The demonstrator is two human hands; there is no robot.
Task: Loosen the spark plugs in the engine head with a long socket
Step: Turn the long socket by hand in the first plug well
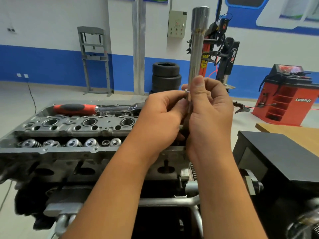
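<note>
Both hands gripping long socket point(198, 44) upright above engine head point(72, 128), L hand point(160, 121) and R hand point(210, 116) fingers pinching its lower end, ratchet point(96, 108) lying on head

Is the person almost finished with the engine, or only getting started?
Hard to say, but it looks like an early or in-between step. Nothing visibly loosened yet. The left hand and right hand hold the long shiny steel socket upright in the air, above the grey metal engine head. The red-and-black-handled ratchet lies unused on the head. Left: seating the socket in a plug hole and turning.
</note>
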